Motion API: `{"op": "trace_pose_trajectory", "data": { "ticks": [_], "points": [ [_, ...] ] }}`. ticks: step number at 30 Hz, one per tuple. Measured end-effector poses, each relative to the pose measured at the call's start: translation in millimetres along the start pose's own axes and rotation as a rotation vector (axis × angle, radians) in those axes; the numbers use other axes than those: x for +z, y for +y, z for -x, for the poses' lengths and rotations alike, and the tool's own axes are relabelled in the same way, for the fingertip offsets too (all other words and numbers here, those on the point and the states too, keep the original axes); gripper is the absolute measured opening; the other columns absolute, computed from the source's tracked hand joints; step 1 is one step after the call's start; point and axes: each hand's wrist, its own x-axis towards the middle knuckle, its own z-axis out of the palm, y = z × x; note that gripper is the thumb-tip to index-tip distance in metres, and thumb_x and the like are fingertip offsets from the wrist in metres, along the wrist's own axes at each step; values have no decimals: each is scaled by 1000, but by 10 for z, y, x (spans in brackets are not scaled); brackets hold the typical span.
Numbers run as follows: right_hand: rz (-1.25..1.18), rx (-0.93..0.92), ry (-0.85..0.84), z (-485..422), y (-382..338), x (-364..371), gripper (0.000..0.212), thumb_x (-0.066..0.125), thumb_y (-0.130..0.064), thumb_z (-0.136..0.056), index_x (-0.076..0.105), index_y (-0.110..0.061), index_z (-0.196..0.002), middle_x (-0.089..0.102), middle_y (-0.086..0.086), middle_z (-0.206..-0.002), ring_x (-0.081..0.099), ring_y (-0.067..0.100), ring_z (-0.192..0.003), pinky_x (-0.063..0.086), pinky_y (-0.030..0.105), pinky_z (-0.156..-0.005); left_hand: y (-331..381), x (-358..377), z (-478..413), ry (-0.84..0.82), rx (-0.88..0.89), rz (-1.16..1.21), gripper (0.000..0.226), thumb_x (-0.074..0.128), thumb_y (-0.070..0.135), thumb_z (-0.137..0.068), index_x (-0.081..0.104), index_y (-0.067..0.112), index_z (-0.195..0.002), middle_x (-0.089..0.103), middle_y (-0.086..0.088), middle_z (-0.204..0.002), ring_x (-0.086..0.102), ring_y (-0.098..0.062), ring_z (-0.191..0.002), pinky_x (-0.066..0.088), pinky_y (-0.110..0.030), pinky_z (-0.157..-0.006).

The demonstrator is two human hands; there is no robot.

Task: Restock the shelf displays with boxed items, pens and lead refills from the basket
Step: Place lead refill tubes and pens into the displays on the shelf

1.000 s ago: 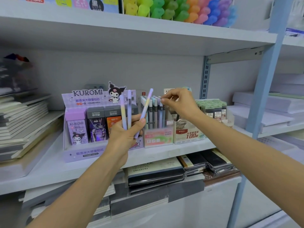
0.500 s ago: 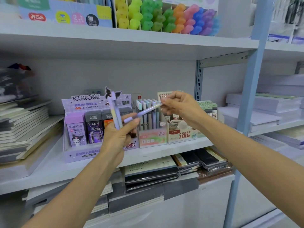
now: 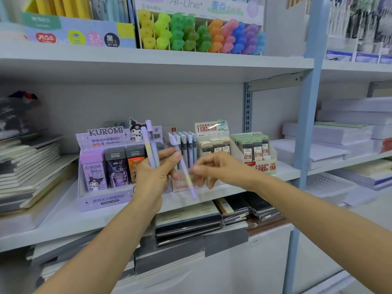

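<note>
L hand (image 3: 154,177) clamped round two pens (image 3: 151,149), upright above the fist. Third pen (image 3: 184,168) slants down just right of that grip, top end by L thumb. R hand (image 3: 218,171) is blurred at its lower barrel: pinching or only touching, can't tell. Risk: barrels look slim, smooth pastel plastic; a loose handover could drop one past the shelf (image 3: 63,221). Pen display (image 3: 179,184) sits just behind.

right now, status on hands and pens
Left hand grips two pens upright. Third pen tilted between both hands; right hand blurred, grip unclear. Pen display right behind, no obstruction seen.
</note>
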Motion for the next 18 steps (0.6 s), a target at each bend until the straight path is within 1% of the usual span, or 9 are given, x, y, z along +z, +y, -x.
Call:
{"op": "trace_pose_trajectory", "data": {
  "ticks": [2,4,5,7,10,12,15,16,18],
  "points": [
    [-55,-58,188,-50,-95,4,24,60,-24,-94,66,-8,-110,72,7,-94,68,17,-79,56,24,-65,0,33,30,-22,14,-29,15,76,9,-77,72,11,-92,72,-1,-68,52,-8,-42,40,-14,-39],
    [-122,-101,304,-100,-190,-2,26,64,-22,-92,65,-8,-113,72,4,-93,67,14,-78,56,28,-65,2,73,63,-45,18,-56,14,77,9,-77,71,12,-89,73,-2,-69,53,-8,-42,42,-15,-41],
    [-128,-115,319,-121,-229,-3,26,67,-20,-90,66,-8,-113,72,6,-94,67,14,-78,56,29,-66,6,95,76,-65,23,-63,14,77,8,-77,71,11,-89,73,-2,-69,54,-7,-42,43,-15,-41],
    [-102,-128,298,-147,-278,8,24,69,-14,-88,67,-8,-111,71,9,-94,68,14,-79,57,28,-69,21,131,101,-116,35,-83,11,75,4,-78,69,8,-87,72,1,-64,57,-5,-42,42,-14,-39],
    [-53,-123,284,-165,-271,26,22,68,-8,-87,68,-7,-109,71,10,-96,68,15,-82,58,31,-76,26,140,132,-157,60,-135,7,71,4,-82,68,8,-88,70,6,-59,59,-4,-43,40,-12,-37],
    [-59,-126,327,-193,-260,-18,22,66,-7,-89,67,-6,-110,70,14,-100,68,15,-84,59,31,-80,28,116,121,-154,57,-140,8,68,13,-87,67,10,-94,72,4,-66,56,-4,-41,38,-13,-37],
    [-125,-158,469,-266,-307,-222,25,60,-4,-91,64,-9,-115,68,14,-105,68,10,-84,57,23,-79,39,65,29,-98,-28,-163,17,59,33,-94,61,19,-102,72,1,-90,56,-9,-47,34,-13,-36],
    [-163,-184,521,-295,-333,-311,25,58,-3,-92,64,-9,-116,68,12,-105,68,9,-85,56,21,-79,38,43,-8,-83,-61,-179,19,54,36,-96,59,20,-105,71,0,-95,56,-11,-50,34,-13,-35],
    [-184,-238,619,-351,-359,-459,23,57,-2,-93,65,-10,-114,69,6,-102,69,8,-86,56,22,-79,16,-9,-64,-73,-94,-192,16,48,32,-100,56,21,-107,69,-3,-98,55,-14,-54,34,-14,-36]
  ]
}}
